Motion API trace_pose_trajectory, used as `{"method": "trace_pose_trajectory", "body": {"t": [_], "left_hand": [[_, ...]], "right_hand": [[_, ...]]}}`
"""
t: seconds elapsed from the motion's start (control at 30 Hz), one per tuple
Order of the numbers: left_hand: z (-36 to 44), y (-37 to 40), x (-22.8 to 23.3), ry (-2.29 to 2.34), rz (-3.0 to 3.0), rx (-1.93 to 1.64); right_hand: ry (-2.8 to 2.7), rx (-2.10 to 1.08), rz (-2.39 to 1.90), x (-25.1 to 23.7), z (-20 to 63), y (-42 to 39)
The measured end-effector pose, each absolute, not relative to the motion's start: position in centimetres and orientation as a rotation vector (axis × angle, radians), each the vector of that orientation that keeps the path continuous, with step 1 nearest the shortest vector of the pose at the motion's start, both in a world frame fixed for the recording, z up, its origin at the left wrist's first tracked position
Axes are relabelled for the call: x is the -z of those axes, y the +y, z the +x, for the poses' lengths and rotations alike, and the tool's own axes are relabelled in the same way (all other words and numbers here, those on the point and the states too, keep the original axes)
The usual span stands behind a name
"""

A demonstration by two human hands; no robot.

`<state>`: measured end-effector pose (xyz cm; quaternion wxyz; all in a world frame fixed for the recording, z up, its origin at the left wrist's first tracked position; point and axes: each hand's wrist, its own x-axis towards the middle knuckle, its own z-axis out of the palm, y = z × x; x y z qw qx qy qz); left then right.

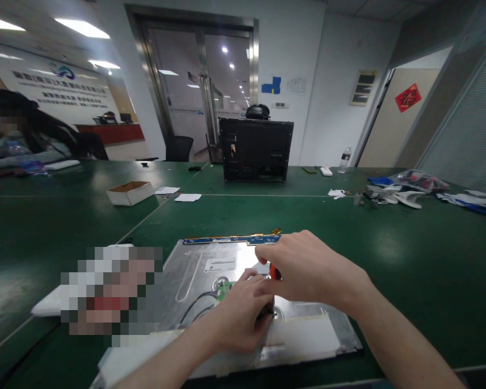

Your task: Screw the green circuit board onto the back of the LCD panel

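Panel (190,273), one: metal, lay flat on the green table (405,281) by its near edge. Blue strip (227,241) ran along the panel's far edge. Label (220,265), white, sat on the metal toward that edge. Green board (224,290), small, lay near the panel's middle, partly under the fingers of the left hand; dark wires (198,300) curved from it toward the near edge. Pale sheet (311,332) covered metal along the near edge, toward the right corner.

Left hand (245,310): low over the panel's middle, fingers bent and partly closed; whether they had hold of anything could not be told.

Right hand (297,265): above and beyond the left, fingers curled, closed about an orange-and-black tool (274,272), most of it hidden.

White item (48,302), largely blurred out: beside the panel's left edge.

Monitor (257,151), black: upright near the table's far edge. Box (132,195), pale, open-topped: left of the monitor, two papers (188,198) to its right. Bottle (345,160), clear: at the far edge, toward the right corner. Bag (419,181), clear: near that corner, amid loose pieces.

Person (36,132), one: seated at the table's far left corner.
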<state>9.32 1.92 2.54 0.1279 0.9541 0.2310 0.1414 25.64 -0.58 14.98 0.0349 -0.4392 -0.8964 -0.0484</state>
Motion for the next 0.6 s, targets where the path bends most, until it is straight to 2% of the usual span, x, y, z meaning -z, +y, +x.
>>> {"method": "trace_pose_trajectory", "body": {"t": [0.37,0.6], "left_hand": [[9.35,2.03,-2.28,0.658,2.779,-0.406],[9.34,1.93,-2.73,0.640,2.776,-0.426]], "right_hand": [[-2.820,0.109,-1.288,-15.28,25.98,-0.82],[-2.746,0.166,-1.468,-15.20,25.43,-0.80]]}}
